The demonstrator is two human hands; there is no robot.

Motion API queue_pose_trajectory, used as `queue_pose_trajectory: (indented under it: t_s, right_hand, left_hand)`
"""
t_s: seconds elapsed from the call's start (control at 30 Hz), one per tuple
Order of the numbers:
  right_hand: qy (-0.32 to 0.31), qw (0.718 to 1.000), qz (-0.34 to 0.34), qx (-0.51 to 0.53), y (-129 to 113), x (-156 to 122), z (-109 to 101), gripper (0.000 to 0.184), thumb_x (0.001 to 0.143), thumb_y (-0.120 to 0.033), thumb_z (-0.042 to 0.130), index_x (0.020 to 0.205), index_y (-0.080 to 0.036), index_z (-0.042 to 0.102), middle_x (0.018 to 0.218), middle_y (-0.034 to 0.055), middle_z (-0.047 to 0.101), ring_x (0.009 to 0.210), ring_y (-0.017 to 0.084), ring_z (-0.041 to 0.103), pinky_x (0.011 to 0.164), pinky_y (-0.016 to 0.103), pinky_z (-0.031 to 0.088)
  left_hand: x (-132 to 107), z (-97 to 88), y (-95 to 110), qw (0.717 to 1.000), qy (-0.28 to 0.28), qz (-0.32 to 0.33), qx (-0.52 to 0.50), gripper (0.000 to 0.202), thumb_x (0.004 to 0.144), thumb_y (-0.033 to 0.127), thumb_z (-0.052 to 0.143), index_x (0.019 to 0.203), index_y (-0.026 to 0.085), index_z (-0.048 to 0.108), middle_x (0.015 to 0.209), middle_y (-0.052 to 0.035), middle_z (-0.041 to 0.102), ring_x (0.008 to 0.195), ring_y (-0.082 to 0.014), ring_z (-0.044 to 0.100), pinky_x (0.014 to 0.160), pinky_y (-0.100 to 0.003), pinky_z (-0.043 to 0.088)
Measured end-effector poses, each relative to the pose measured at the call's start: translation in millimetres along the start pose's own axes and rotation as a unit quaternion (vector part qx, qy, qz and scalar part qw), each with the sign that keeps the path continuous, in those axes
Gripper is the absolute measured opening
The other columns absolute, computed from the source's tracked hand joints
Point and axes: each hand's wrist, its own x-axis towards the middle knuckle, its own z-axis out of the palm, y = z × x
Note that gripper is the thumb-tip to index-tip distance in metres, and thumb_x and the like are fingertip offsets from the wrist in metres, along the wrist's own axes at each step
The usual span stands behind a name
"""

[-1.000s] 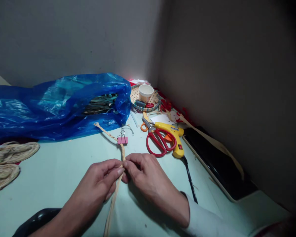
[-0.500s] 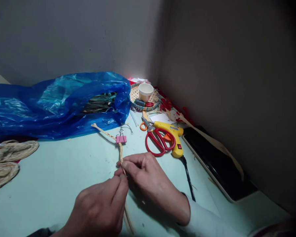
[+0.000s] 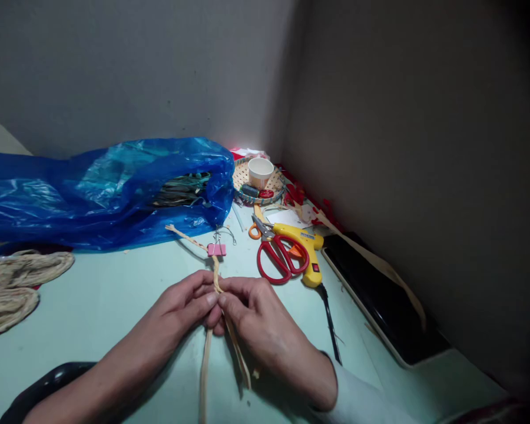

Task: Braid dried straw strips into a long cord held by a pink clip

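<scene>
A pale plaited straw cord [image 3: 216, 268] runs down from a pink binder clip [image 3: 217, 249] toward me, and its frayed end sticks out beyond the clip to the upper left. My left hand [image 3: 183, 303] pinches the cord's strands between thumb and fingers. Close against it, my right hand [image 3: 251, 312] grips the same braid from the right side. Loose flat strands [image 3: 205, 371] hang below both hands, one under the left and others under the right. The fingertips partly hide where the strands cross.
Behind lies a blue plastic bag [image 3: 115, 194] with dark strands inside. Red-handled scissors [image 3: 282, 259] rest against a yellow glue gun [image 3: 315, 253]. A woven tray [image 3: 239, 176] holds a paper cup [image 3: 260, 172]. To the right is a black tablet-like slab [image 3: 375, 294]; coiled braids [image 3: 30, 268] lie left.
My left hand has moved up from below to meet the right hand at the braid. The strands beneath have spread apart. My right hand has stayed nearly in place.
</scene>
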Motion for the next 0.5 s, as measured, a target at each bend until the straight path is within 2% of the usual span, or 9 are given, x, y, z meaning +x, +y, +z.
queue_pose_trajectory:
  t_s: [0.07, 0.13, 0.17, 0.23, 0.3, 0.4, 0.5]
  right_hand:
    - [-0.003, 1.000, -0.017, -0.022, 1, -1, -1, 0.025, 0.096, -0.013, 0.046, 0.082, -0.014, 0.068, 0.070, 0.0020, 0.064, 0.070, 0.015, 0.062, 0.072, 0.026, 0.046]
    - [-0.004, 0.996, -0.035, -0.082, 1, -2, -1, 0.027, 0.096, -0.013, 0.045, 0.077, -0.015, 0.065, 0.071, 0.0029, 0.066, 0.072, 0.015, 0.062, 0.073, 0.026, 0.045]
    - [-0.004, 0.992, -0.039, -0.117, 0, -3, -2, 0.028, 0.096, -0.013, 0.045, 0.075, -0.015, 0.063, 0.072, 0.0031, 0.066, 0.072, 0.015, 0.061, 0.072, 0.026, 0.044]
    - [0.001, 0.982, -0.034, -0.183, -2, -7, -1, 0.029, 0.097, -0.014, 0.044, 0.073, -0.016, 0.060, 0.069, 0.0028, 0.065, 0.067, 0.014, 0.058, 0.067, 0.026, 0.041]
    - [0.014, 0.965, -0.030, -0.260, -3, -11, 0, 0.027, 0.097, -0.014, 0.044, 0.074, -0.017, 0.059, 0.066, 0.0022, 0.064, 0.062, 0.014, 0.054, 0.062, 0.026, 0.037]
    - [0.046, 0.914, -0.037, -0.402, -2, -18, 4, 0.021, 0.093, -0.011, 0.047, 0.077, -0.018, 0.059, 0.064, 0.0019, 0.062, 0.055, 0.014, 0.048, 0.054, 0.029, 0.027]
    - [0.078, 0.843, -0.111, -0.520, 2, -23, 8, 0.016, 0.081, -0.005, 0.052, 0.076, -0.018, 0.060, 0.064, 0.0036, 0.062, 0.054, 0.017, 0.050, 0.053, 0.032, 0.022]
  left_hand:
    - [2, 3.7, -7, 0.998, -0.014, -0.019, -0.063, 0.028, 0.083, 0.044, 0.067, 0.093, 0.019, 0.058, 0.060, 0.0053, 0.056, 0.049, -0.0085, 0.041, 0.048, -0.019, 0.033]
    - [1, 6.3, -12, 0.996, -0.003, -0.048, -0.073, 0.032, 0.082, 0.046, 0.067, 0.094, 0.018, 0.057, 0.053, 0.0081, 0.051, 0.043, -0.0054, 0.023, 0.040, -0.018, 0.015]
    - [1, 6.9, -13, 0.996, 0.006, -0.062, -0.069, 0.033, 0.082, 0.046, 0.068, 0.095, 0.018, 0.057, 0.051, 0.0087, 0.050, 0.042, -0.0052, 0.018, 0.040, -0.018, 0.010]
    - [-2, 7.0, -14, 0.995, 0.023, -0.076, -0.066, 0.032, 0.081, 0.045, 0.068, 0.097, 0.019, 0.057, 0.052, 0.0084, 0.052, 0.042, -0.0052, 0.018, 0.039, -0.019, 0.010]
    - [-3, 6.2, -15, 0.994, 0.038, -0.073, -0.067, 0.031, 0.079, 0.045, 0.071, 0.093, 0.020, 0.058, 0.057, 0.0068, 0.055, 0.044, -0.0055, 0.027, 0.042, -0.017, 0.019]
    - [-4, 4.9, -14, 0.996, 0.058, -0.065, -0.022, 0.030, 0.079, 0.046, 0.071, 0.077, 0.019, 0.058, 0.053, 0.0083, 0.048, 0.046, -0.0061, 0.031, 0.045, -0.018, 0.022]
    - [-5, 4.7, -12, 0.994, 0.075, -0.067, 0.044, 0.033, 0.079, 0.046, 0.069, 0.066, 0.018, 0.055, 0.045, 0.0100, 0.041, 0.043, -0.0062, 0.025, 0.043, -0.019, 0.016]
